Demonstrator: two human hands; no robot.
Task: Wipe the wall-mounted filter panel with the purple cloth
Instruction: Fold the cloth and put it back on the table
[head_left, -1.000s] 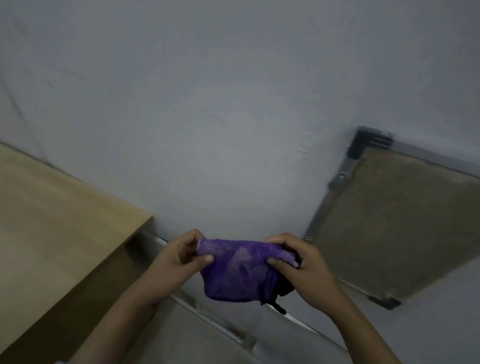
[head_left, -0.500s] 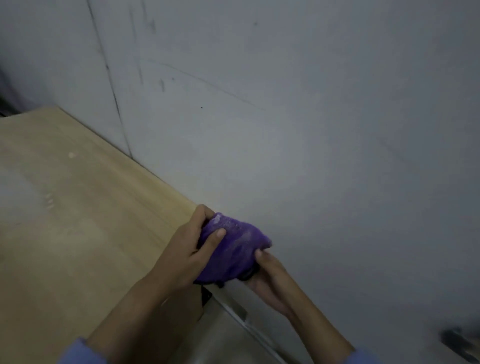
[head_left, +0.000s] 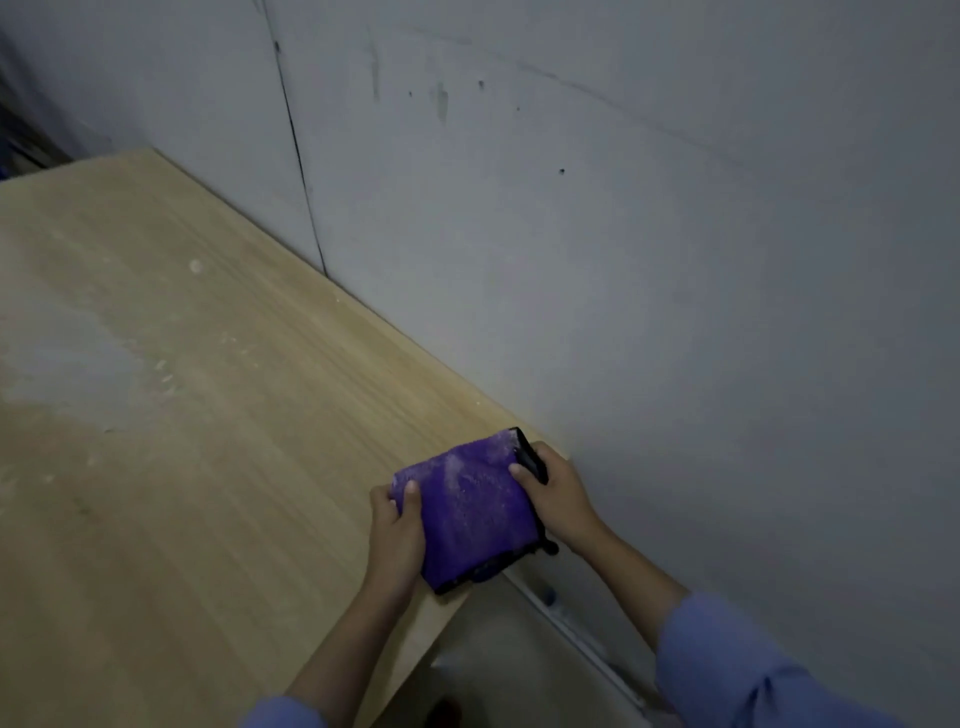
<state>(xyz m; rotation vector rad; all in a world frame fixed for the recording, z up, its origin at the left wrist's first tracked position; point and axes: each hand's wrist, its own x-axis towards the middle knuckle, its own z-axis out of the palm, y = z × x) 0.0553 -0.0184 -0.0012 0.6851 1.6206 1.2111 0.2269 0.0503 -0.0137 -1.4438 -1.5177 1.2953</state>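
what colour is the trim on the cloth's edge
Black, along the purple cloth edge by the right hand; head view shows it.

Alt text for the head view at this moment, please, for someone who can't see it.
Both hands hold a folded purple cloth over the corner of a wooden table beside a grey wall: left hand grips its left edge, right hand its right edge. No filter panel is in view.

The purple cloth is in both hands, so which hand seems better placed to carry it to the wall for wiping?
Probably the right hand: it grips the purple cloth on the side nearest the grey wall. The left hand holds the edge over the wooden tabletop. The filter panel is not in view.
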